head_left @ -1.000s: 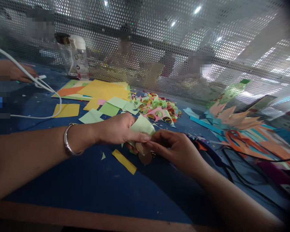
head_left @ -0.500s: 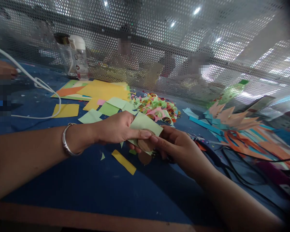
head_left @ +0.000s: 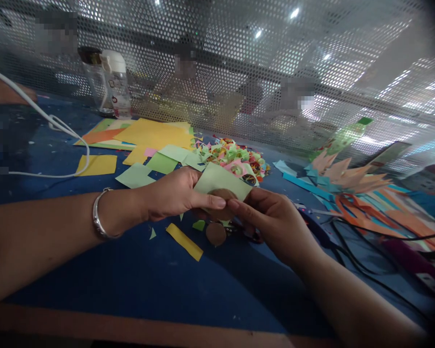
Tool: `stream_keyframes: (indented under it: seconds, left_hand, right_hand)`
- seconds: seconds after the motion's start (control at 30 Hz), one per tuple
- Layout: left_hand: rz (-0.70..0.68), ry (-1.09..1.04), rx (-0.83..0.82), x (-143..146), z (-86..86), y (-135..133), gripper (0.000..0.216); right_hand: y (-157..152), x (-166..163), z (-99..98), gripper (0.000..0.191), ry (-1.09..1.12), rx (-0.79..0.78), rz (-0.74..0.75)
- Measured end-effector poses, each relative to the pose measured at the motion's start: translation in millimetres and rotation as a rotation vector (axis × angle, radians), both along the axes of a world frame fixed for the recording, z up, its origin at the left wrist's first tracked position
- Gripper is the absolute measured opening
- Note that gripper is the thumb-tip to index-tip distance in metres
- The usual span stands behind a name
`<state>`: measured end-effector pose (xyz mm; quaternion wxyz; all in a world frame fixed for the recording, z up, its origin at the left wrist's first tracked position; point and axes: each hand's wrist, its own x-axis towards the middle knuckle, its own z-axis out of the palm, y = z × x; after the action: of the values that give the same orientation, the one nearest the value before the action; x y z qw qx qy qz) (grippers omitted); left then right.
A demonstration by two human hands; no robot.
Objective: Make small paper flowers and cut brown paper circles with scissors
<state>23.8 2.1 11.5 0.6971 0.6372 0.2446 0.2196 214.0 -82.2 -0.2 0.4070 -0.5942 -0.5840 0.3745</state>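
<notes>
My left hand (head_left: pixel 177 195), with a silver bangle at its wrist, is closed on a piece of pale green paper (head_left: pixel 221 176), thumb on top. A round brown disc (head_left: pixel 221 199), seemingly cardboard, lies against the paper under my thumb. My right hand (head_left: pixel 263 212) pinches the same paper and disc from the right side. Something dark shows below its fingers, too hidden to name. On the table just below sits a second brown disc (head_left: pixel 216 234), beside a yellow paper strip (head_left: pixel 184 241) and small green scraps.
Behind my hands are a heap of paper clippings (head_left: pixel 235 157) and stacked yellow sheets (head_left: pixel 155 133). Two bottles (head_left: pixel 118 87) stand by the perforated metal screen (head_left: pixel 217 72). A white cable (head_left: pixel 68 130) crosses the left; dark cables (head_left: pixel 362 270) and cut orange paper (head_left: pixel 377 212) lie right.
The green paper has turned flatter between my hands, and its lower part no longer hangs down over the table. More of the second disc shows below. Both hands keep their hold.
</notes>
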Motion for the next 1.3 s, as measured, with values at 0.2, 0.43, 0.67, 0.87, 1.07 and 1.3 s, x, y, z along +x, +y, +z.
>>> stream_keyframes:
  seconds: [0.2,0.43,0.67,0.87,1.07,1.3]
  left_hand:
    - [0.153,0.026,0.126,0,-4.6,6,0.014]
    - [0.278,0.035,0.160,-1,-5.8,12,0.024]
    - [0.272,-0.094,0.059,1,-9.3,13,0.023]
    - [0.291,-0.167,-0.035,1,-9.6,10,0.024]
    - [0.275,-0.219,-0.132,4,-10.0,6,0.032]
    - [0.135,-0.240,-0.170,7,-11.8,0,0.028]
  right_hand:
    - [3,14,3.4,0.030,-0.418,0.022,0.142]
    - [-1,23,7.0,0.017,-0.816,-0.010,0.379]
    - [0,23,6.9,0.018,-0.885,0.063,0.364]
    - [0,22,11.6,0.025,-0.603,0.120,0.181]
    - [0,19,13.1,0.026,-0.281,0.111,0.063]
    - [1,10,0.4,0.022,0.040,0.062,0.120]
